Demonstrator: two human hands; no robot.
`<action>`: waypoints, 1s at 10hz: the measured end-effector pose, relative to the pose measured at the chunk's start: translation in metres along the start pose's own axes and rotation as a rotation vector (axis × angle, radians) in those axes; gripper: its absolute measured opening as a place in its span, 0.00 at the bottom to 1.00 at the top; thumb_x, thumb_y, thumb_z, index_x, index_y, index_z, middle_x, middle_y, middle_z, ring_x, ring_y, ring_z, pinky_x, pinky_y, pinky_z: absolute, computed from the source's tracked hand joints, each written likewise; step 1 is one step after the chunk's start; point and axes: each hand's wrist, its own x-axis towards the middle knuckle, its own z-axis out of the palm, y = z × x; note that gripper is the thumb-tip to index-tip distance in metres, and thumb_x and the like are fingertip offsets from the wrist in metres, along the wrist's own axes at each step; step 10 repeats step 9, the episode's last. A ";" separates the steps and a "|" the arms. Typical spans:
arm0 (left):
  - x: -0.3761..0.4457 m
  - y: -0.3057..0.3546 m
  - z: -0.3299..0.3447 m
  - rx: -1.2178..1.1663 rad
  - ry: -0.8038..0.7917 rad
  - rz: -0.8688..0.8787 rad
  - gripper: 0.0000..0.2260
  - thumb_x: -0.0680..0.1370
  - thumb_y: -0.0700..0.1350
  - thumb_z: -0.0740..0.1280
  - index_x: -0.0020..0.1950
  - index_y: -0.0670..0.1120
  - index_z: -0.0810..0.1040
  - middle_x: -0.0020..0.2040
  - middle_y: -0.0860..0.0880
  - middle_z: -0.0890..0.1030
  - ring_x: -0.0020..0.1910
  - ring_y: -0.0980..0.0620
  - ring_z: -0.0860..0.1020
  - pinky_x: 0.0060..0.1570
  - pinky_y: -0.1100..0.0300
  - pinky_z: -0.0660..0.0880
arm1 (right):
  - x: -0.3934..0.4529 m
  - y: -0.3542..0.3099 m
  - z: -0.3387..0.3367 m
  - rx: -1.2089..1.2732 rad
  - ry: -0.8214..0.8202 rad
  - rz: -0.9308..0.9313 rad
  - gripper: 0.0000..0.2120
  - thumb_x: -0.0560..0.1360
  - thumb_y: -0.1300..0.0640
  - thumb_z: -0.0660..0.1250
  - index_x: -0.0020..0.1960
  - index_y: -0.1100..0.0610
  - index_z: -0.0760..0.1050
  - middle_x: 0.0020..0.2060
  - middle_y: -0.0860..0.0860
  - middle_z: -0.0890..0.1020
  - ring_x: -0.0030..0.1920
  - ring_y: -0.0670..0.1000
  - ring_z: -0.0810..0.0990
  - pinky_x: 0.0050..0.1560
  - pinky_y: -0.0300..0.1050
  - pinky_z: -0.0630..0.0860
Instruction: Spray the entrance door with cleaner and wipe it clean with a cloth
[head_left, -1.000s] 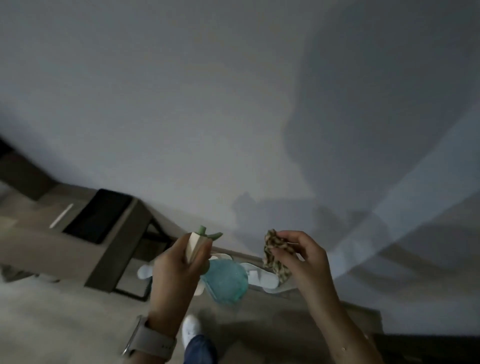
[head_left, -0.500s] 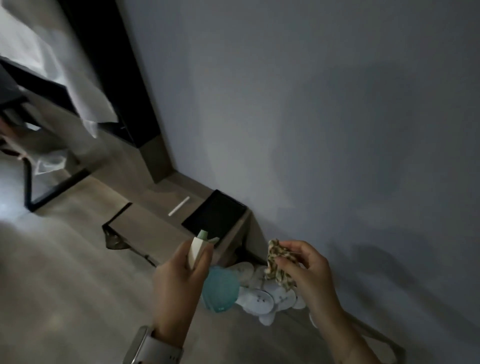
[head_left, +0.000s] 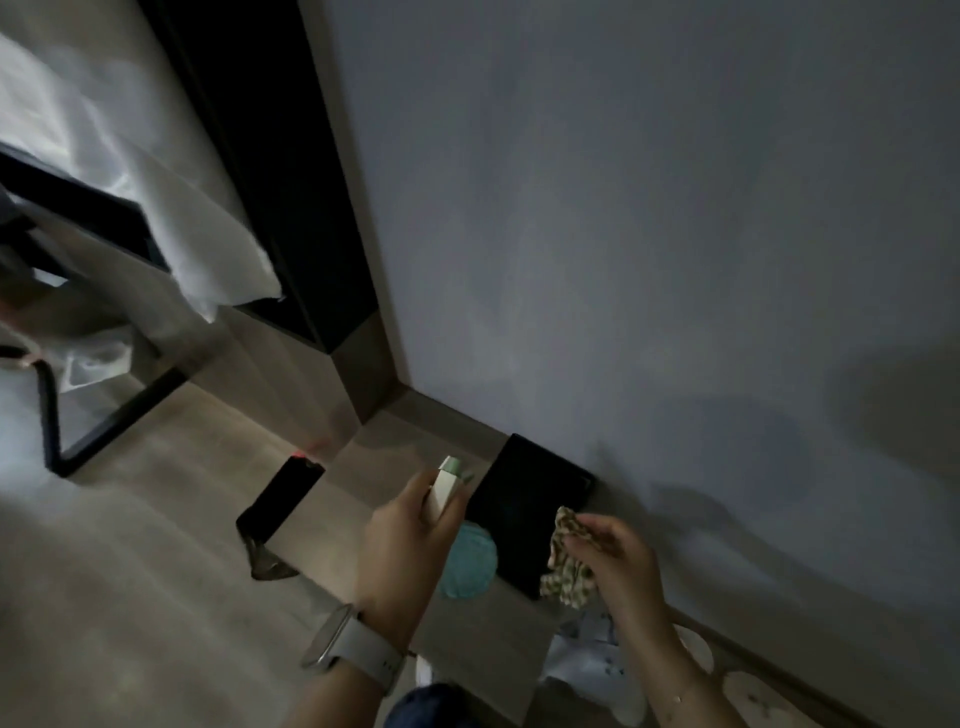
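Observation:
My left hand (head_left: 402, 540), with a watch on the wrist, grips a spray bottle (head_left: 467, 564) by its cream neck; the green nozzle points up and away, and the round teal body hangs below my palm. My right hand (head_left: 618, 558) pinches a crumpled patterned cloth (head_left: 566, 558) at about the same height. Both hands are held low, apart from the large plain grey surface (head_left: 649, 218) that fills the upper right of the view. Whether that surface is the door I cannot tell.
A low wooden shelf unit (head_left: 400, 467) with a black tray (head_left: 524, 499) stands against the grey surface below my hands. Pale slippers (head_left: 597, 670) lie on the floor at lower right. A dark frame (head_left: 291, 171) and a black-legged table with white cloth (head_left: 114, 228) stand left.
The view has swung left and down, bringing the dark frame, table and shelf into sight. Both hands keep their hold on the bottle and cloth in much the same pose.

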 end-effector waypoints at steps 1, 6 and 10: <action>0.064 -0.013 0.029 0.001 -0.122 0.000 0.09 0.76 0.56 0.67 0.45 0.51 0.76 0.33 0.53 0.78 0.36 0.52 0.79 0.34 0.56 0.73 | 0.048 0.019 0.027 0.051 0.124 0.111 0.07 0.72 0.68 0.72 0.49 0.63 0.80 0.37 0.52 0.83 0.39 0.52 0.81 0.36 0.37 0.75; 0.187 -0.034 0.148 0.014 -0.506 0.024 0.06 0.77 0.50 0.69 0.51 0.52 0.78 0.37 0.60 0.79 0.37 0.63 0.79 0.39 0.57 0.81 | 0.170 0.078 0.081 0.354 0.320 0.666 0.06 0.80 0.61 0.63 0.46 0.56 0.75 0.34 0.51 0.76 0.33 0.50 0.74 0.31 0.41 0.71; 0.193 -0.036 0.149 -0.097 -0.716 -0.016 0.14 0.78 0.46 0.68 0.63 0.54 0.74 0.48 0.58 0.78 0.49 0.57 0.78 0.50 0.56 0.79 | 0.149 0.065 0.087 0.250 0.316 0.584 0.17 0.80 0.60 0.63 0.68 0.57 0.72 0.45 0.42 0.76 0.41 0.36 0.74 0.32 0.27 0.70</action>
